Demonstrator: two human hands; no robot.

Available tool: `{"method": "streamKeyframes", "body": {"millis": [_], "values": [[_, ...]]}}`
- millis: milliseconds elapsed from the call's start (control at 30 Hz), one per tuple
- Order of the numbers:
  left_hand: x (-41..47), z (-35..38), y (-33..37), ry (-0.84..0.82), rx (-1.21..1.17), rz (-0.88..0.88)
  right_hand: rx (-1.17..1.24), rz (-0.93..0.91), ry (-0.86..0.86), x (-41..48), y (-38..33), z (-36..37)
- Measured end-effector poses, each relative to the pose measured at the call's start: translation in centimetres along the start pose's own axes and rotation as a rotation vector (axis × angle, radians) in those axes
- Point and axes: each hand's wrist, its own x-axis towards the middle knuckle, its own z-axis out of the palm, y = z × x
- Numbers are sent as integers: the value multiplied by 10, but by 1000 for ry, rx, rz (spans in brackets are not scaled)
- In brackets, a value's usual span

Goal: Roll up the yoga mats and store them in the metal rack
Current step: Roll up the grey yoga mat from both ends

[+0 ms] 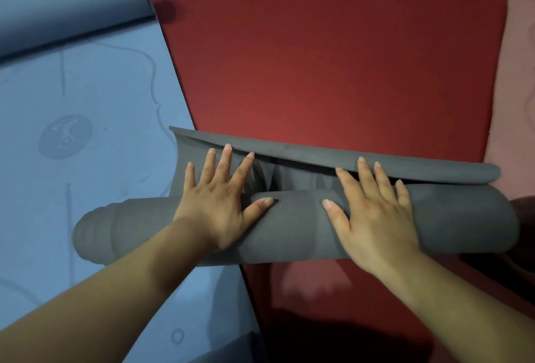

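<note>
A dark grey yoga mat [292,226], rolled almost to its end, lies crosswise in the near middle of the scene, its left end resting on a blue mat [101,96] and the rest on a red mat [318,58]. The roll is uneven: its layers step outward at the left end, and the last loose end [304,157] stands up as a flap along the far side of the roll. Both of the person's hands press on top of it. The left hand [220,197] lies flat left of centre, its grip wide, fingers straight and spread with the tips reaching the flap and the thumb pointing right. The right hand [376,212] lies flat right of centre, its grip just as wide, fingertips at the flap's edge and thumb pointing left. Neither hand closes round anything. Bare forearms come in from the near edge. The surface in view is made up of mats. The blue one covers the left side, printed with faint lines and a round emblem [66,137], its far end curled into a loose roll [72,6]. The red one fills the middle and the far ground, meeting the blue along a slanted edge. A pink mat [512,102] shows along the right edge. That makes four mats: one grey, one blue, one red and one pink. The light is dim, and soft shadows fall on the red mat at the near edge.
</note>
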Motion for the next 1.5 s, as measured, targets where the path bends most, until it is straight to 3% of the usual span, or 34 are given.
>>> {"method": "streamKeyframes", "body": {"millis": [200,500,667,1233,1500], "values": [[22,-7,-5,3,-38,24,-32,-70,2,4,-19,7],[23,-19,-8,-1,-76,94,-52,4,-22,26,-30,1],[2,-13,-9,-46,32,167,-47,33,-36,39,-33,-4],[55,-27,-20,-16,-27,135,44,81,48,71,-41,-8],[78,-34,-26,140,-22,105,-22,37,99,67,-50,2]]}}
